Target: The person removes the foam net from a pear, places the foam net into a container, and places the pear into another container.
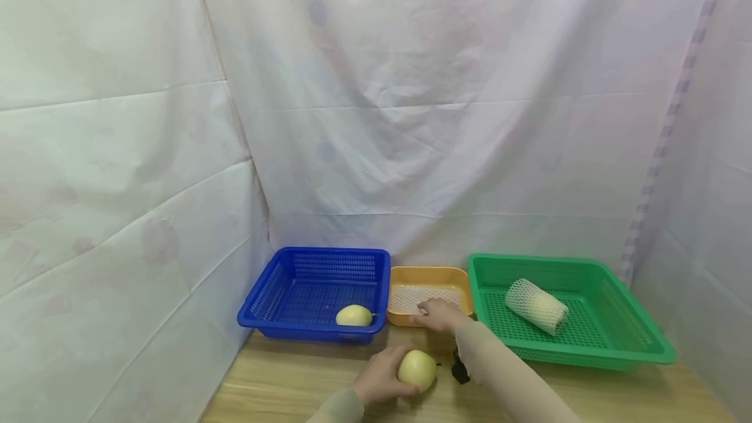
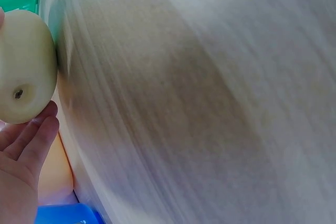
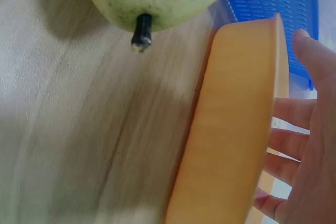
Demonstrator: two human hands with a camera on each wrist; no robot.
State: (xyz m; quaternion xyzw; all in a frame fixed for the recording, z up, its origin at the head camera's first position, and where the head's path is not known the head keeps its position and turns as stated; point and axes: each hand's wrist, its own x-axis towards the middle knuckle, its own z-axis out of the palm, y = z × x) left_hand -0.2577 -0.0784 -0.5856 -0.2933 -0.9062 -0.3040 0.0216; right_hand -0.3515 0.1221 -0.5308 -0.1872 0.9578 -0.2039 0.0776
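Observation:
My left hand grips a pale yellow-green pear just above or on the table, thumb and fingers around its side. In the right wrist view its dark stem points toward the camera. My right hand reaches over the front rim of a small orange basket, which has white foam netting in it. The right wrist view shows its fingers loosely bent behind the basket's wall, thumb apart; no object shows between them.
A blue basket on the left holds another pear. To the right, a green basket contains a pear in a white foam net sleeve. Pale cloth hangs behind the wooden table. A black object shows beneath the right wrist.

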